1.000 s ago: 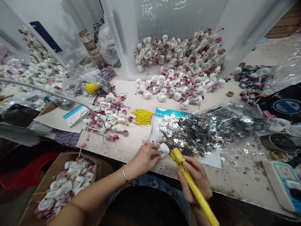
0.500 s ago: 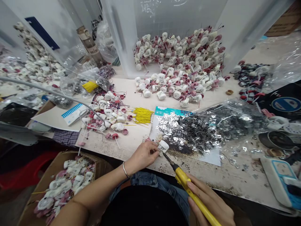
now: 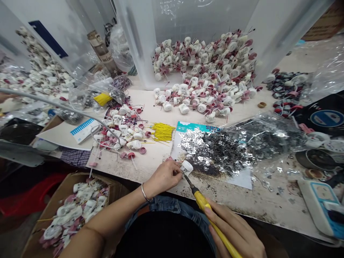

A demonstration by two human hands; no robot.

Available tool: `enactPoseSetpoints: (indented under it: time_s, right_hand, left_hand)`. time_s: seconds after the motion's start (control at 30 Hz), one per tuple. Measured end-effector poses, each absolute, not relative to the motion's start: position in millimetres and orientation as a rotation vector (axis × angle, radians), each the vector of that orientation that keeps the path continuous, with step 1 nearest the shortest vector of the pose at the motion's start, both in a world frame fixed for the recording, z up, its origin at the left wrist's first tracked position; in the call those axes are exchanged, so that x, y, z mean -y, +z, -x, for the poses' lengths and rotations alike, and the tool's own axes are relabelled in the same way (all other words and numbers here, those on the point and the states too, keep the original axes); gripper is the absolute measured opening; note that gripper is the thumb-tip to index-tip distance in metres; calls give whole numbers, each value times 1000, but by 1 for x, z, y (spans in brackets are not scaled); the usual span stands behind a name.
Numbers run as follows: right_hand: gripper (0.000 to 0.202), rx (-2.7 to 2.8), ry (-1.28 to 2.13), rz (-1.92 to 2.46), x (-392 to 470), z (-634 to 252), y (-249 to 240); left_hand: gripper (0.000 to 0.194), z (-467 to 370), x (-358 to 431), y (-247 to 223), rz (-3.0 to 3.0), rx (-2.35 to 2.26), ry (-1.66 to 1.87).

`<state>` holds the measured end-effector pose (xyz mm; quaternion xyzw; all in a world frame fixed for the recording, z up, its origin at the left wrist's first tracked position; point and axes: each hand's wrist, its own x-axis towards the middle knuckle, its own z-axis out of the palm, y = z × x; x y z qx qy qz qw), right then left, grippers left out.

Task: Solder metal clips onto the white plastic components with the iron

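Observation:
Close to the table's front edge, my left hand [image 3: 167, 176] pinches a small white round plastic part [image 3: 187, 167]. My right hand [image 3: 233, 229] is closed around the yellow handle of a soldering iron [image 3: 201, 201]. The iron's dark tip points up and left and meets the underside of the white part, beside my left fingertips; exact contact is too small to tell. Just beyond lies a heap of small shiny metal pieces [image 3: 215, 148] on a white and teal sheet [image 3: 185, 126].
A bundle of yellow wires [image 3: 163, 132] lies left of the sheet, beside loose white and pink parts [image 3: 131, 134]. More parts spill from a translucent bin [image 3: 137, 46] at the back. A cardboard box [image 3: 113, 190] of parts stands lower left. A blue-white device [image 3: 319, 204] sits right.
My right hand and the soldering iron have shifted slightly left, bringing the tip closer under the white part. My left hand stays almost still. At the far left edge, part of another hand has appeared.

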<state>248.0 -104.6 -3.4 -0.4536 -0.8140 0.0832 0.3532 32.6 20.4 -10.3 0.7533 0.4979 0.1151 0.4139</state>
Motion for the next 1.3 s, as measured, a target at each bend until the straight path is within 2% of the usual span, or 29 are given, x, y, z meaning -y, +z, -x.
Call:
enactPoseSetpoints:
  time_s: [0.33,0.5,0.53,0.6,0.63,0.83,0.93,1.03,1.07,1.17,1.3]
  right_hand:
    - [43,2031,319,1154,103,-251,1]
    - [66,1564,281,1252,95,-236,-28]
    - [58,1496,283,1278,88,-229,-34]
    - [21,1488,359,1317,69,-216,-44]
    - [14,1474,364,1296,59,-210,-49]
    - [13,1601,294,1118,20,-194,-73]
    - [14,1540,269,1148,24,-190,-72]
    - [18,1432,274,1229,33,-182,-61]
    - [19,1416,296,1240,35,-180,-56]
    - [17,1414,384,1213,36,-177,-49]
    - [16,1352,374,1245,30,-183,-53]
  left_hand:
    - [24,-32,-21,-14,-1890,-1225,298]
    - [23,-34,-22,-13,-1896,-1242,277]
    - [22,-34,-22,-12,-1898,-1245,270]
    - [22,-35,-23,-10,-1908,-1248,244]
    - [23,-36,-23,-9,-1916,-1249,231]
    - [26,-32,-20,-6,-1945,-1266,186]
    - [9,-28,-12,-4,-2010,-1326,270]
    - [54,-26,-3,2,-2117,-1333,312]
    - [62,-24,-1,5,-2128,-1308,283]
    - [60,-5,-1,23,-2091,-1302,174]
    - [54,61,0,61,-1898,-1676,-112]
